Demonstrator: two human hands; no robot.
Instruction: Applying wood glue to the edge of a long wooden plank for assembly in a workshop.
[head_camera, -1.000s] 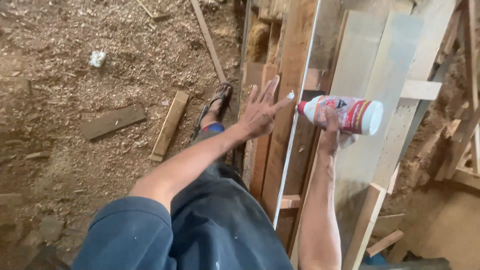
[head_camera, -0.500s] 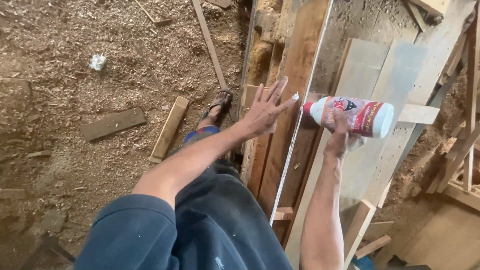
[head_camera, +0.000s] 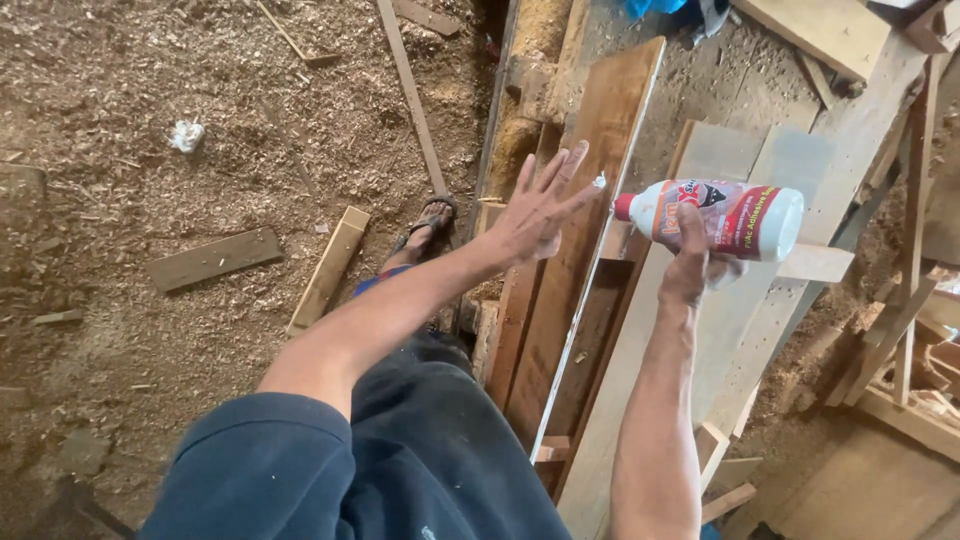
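My right hand (head_camera: 692, 262) grips a white plastic glue bottle (head_camera: 725, 217) with a red and dark label, held sideways with its red nozzle pointing left. My left hand (head_camera: 541, 208) is spread flat with fingers apart over a brown wooden plank (head_camera: 585, 270) standing on edge. A white dab sits on the tip of one left finger, right by the nozzle. A thin white line of glue runs down the plank's narrow edge (head_camera: 570, 350). A pale wider board (head_camera: 690, 330) lies beside the plank, under the bottle.
The floor at left is covered in sawdust with loose wood offcuts (head_camera: 213, 258) and a thin strip (head_camera: 412, 95). My sandalled foot (head_camera: 430, 225) stands by the planks. More boards and wooden frames (head_camera: 900, 330) crowd the right side.
My left hand and the bottle have moved a little farther up along the plank's edge. The grip on the bottle is unchanged.
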